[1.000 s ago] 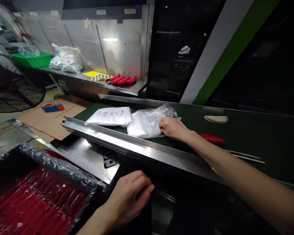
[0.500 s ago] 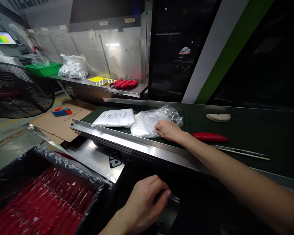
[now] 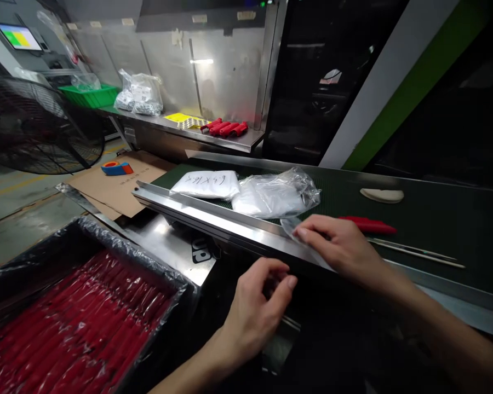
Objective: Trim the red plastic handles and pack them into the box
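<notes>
My right hand (image 3: 345,246) pinches a small clear plastic bag (image 3: 291,225) over the near metal rail of the conveyor. Lower down, my left hand (image 3: 261,298) hangs in front of the rail, its thumb and fingers curved but apart, with nothing in it. On the belt lie an opened pack of clear bags (image 3: 271,194) and, left of it, a white pack with handwriting (image 3: 207,184). A red plastic part (image 3: 372,225) rests just beyond my right wrist. Tweezers (image 3: 419,253) lie nearer the rail.
A lined bin (image 3: 82,306) of bagged red parts stands at lower left. Behind it are cardboard (image 3: 143,172) with a tape roll (image 3: 117,168) and a fan (image 3: 41,126). Several red parts (image 3: 225,128) lie on the steel shelf. A pale curved piece (image 3: 382,195) sits on the belt (image 3: 435,219).
My right hand has drawn back from the opened pack toward me and to the right, now with one clear bag in its fingers. My left hand has risen slightly. The view has shifted.
</notes>
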Demonstrator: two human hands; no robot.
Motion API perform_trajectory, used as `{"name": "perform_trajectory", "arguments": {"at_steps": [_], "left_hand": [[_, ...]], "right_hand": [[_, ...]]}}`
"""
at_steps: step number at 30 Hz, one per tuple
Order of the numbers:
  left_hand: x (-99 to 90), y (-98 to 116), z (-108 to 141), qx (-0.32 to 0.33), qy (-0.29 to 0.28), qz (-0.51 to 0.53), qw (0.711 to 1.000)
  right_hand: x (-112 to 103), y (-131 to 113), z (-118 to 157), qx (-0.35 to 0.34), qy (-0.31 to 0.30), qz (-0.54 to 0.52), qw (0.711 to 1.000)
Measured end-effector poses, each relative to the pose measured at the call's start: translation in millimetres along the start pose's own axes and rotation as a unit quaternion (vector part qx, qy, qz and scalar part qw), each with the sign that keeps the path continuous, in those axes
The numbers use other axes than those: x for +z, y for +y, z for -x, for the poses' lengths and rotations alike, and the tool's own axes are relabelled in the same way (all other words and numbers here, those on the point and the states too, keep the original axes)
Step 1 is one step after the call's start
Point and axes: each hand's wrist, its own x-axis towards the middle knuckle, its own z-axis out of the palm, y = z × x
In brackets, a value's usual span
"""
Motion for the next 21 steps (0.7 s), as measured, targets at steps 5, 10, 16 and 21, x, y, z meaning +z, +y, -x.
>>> {"name": "perform_trajectory", "arguments": {"at_steps": [5, 10, 16, 21], "left_hand": [[5.1, 3, 17, -0.084, 0.003, 0.089, 0.992], [7.8, -19, 38, -0.136, 0.019, 0.006, 0.99], [6.2, -27, 49, -0.157, 0.006, 0.002, 0.988], [1.8, -26, 55, -0.194, -0.007, 0.034, 0.98]], "right_hand": [[38, -27, 69, -0.045, 0.021, -0.083, 0.995], [64, -19, 97, -0.006, 0.1, -0.059, 0.993], [-3, 21, 74, -0.069, 0.173, 0.217, 0.958], [-85, 115, 32, 0.238, 0.043, 0.433, 0.869]]}}
